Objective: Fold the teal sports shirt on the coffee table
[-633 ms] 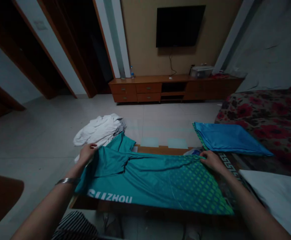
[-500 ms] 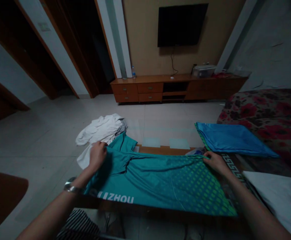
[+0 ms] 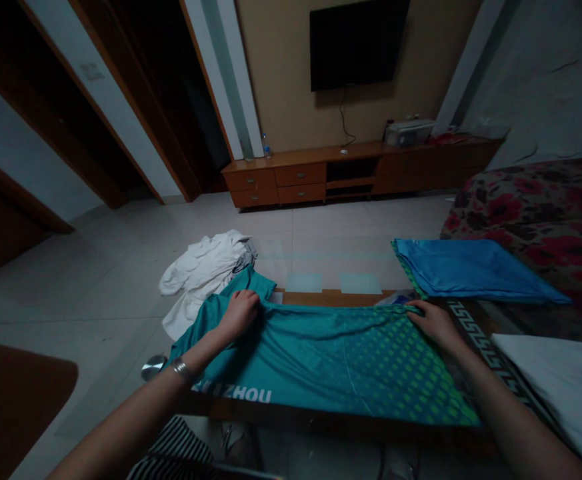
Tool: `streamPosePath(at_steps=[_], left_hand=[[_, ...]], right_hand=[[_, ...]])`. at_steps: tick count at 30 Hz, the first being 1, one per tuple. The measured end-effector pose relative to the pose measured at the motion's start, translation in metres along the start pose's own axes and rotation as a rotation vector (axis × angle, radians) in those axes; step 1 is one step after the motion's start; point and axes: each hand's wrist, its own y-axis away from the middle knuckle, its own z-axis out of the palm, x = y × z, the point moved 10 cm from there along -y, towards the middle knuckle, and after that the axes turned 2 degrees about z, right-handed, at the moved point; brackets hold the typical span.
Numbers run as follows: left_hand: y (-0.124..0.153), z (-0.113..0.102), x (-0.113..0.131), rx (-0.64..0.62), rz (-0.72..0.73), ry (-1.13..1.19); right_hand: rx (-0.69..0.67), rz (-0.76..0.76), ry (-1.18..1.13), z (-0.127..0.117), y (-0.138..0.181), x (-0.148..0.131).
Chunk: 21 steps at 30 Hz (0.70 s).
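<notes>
A teal jersey (image 3: 331, 363) with green dots and white lettering lies spread across the low table (image 3: 321, 421) in front of me. My left hand (image 3: 241, 312) is closed on a fold of the jersey near its far left sleeve. At the jersey's far right corner my right hand (image 3: 433, 323) presses down with the fingers pinching the cloth edge.
A folded blue garment (image 3: 471, 270) lies at the table's far right. White clothes (image 3: 203, 270) are heaped at the far left. A white folded cloth (image 3: 561, 383) sits near right, beside a floral sofa (image 3: 535, 207). A wooden cabinet (image 3: 331, 177) stands under a wall television.
My left hand has carried the sleeve part of the jersey rightward, folding it over the body. My right hand has stayed on the far right corner.
</notes>
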Motion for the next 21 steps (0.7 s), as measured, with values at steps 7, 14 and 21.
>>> streamPosePath(at_steps=[7,14,21], left_hand=[[-0.036,0.015,-0.033,-0.298,-0.045,0.245],[-0.055,0.023,-0.057,-0.333,-0.152,0.064],[-0.084,-0.019,-0.095,-0.125,-0.339,0.058]], right_hand=[[-0.037,-0.042,-0.055,0.0,0.001,-0.006],[-0.036,-0.034,-0.01,-0.003,0.0,0.005],[-0.007,-0.059,0.032,-0.003,0.002,0.006]])
